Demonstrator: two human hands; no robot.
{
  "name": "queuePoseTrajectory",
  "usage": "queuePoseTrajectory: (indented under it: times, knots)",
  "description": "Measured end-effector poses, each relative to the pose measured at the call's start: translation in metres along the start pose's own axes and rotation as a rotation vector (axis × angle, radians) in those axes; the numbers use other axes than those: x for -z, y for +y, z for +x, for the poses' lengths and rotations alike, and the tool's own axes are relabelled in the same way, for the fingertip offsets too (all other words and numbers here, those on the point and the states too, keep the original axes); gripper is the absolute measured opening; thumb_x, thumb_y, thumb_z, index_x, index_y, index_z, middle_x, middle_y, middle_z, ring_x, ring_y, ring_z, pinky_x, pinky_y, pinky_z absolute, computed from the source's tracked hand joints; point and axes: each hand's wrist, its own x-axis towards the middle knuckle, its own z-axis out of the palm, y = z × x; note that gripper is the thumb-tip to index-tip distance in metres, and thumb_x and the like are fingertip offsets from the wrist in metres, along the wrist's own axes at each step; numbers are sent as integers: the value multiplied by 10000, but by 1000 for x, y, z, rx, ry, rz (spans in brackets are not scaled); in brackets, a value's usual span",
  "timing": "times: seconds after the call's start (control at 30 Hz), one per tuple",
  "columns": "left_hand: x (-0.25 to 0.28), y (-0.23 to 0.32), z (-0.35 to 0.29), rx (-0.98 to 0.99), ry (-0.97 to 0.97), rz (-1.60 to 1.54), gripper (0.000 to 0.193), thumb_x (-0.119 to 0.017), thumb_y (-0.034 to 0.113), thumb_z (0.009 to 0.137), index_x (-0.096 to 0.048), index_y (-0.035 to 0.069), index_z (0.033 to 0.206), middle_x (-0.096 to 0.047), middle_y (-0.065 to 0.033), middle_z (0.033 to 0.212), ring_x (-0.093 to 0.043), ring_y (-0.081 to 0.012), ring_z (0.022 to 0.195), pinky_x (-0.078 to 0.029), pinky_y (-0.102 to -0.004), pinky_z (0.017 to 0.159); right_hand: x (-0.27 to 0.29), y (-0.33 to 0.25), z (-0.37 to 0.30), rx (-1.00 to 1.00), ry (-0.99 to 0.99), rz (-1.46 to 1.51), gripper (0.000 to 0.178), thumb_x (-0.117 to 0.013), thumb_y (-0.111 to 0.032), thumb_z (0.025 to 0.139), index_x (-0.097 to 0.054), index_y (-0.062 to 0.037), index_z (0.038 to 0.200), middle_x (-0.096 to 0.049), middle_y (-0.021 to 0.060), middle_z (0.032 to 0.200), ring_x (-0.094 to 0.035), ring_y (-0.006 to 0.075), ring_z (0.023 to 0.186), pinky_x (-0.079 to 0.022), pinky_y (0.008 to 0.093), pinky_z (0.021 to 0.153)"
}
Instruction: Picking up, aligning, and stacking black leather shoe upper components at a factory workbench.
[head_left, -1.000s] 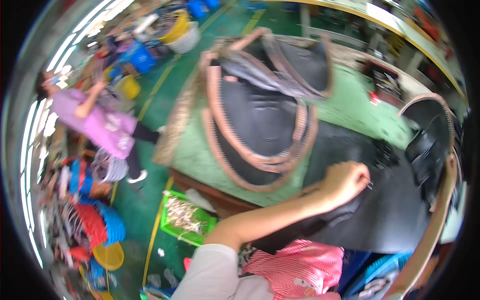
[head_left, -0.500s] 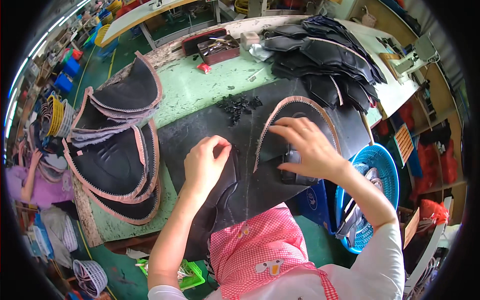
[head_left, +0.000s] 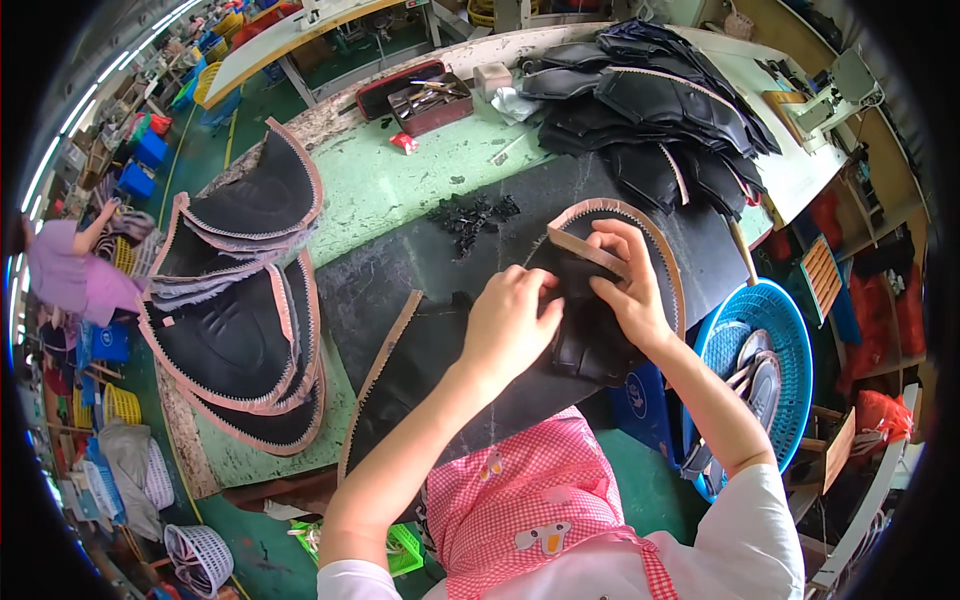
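Note:
On the black mat [head_left: 345, 268] lies a black shoe upper [head_left: 590, 340] with a tan, zigzag-stitched edge strip. A stretch of that edge is folded over, and my right hand [head_left: 632, 290] has thumb and fingers pinched on it. My left hand [head_left: 512, 325] is just to its left, over the upper's left side. Its fingers are curled with the thumb against them; what they hold, if anything, is hidden. Under my left forearm spreads another black upper [head_left: 410, 360], its tan edge facing left. Small black scraps [head_left: 470, 222] lie in a heap on the mat beyond my hands.
Stacked tan-edged uppers [head_left: 225, 340] stand at the left, and a big pile of black pieces [head_left: 650, 110] at the far right. A tool box [head_left: 440, 115] sits at the back. At my right is a blue basket [head_left: 795, 330]. A person in purple [head_left: 80, 265] is far left.
My right hand has gone from open to pinching the upper's edge, now folded over. My left hand has moved right toward it. The left piece now lies spread with its tan edge showing.

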Motion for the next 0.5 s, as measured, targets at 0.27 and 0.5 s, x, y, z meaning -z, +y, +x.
queuePoseTrajectory:
  times: [0.27,0.5]
  knots:
    - [-6,5,7,71,-40,2,181,-769,307,761,-783,146,841,-675,-164,915,-647,-342,934,-518,-439,871,19,24,-2,243,-44,-87,228,-508,105,670,-554,-17,857,-526,75,964,-519,200,948,-395,287,898]
    - [-13,7,3,61,7,-139,141,-804,270,719,-766,152,787,-693,-97,821,-642,-308,842,-508,-442,779,30,38,-10,243,69,-63,159,-504,109,683,-548,-43,698,-517,34,821,-469,167,872,-342,267,813]
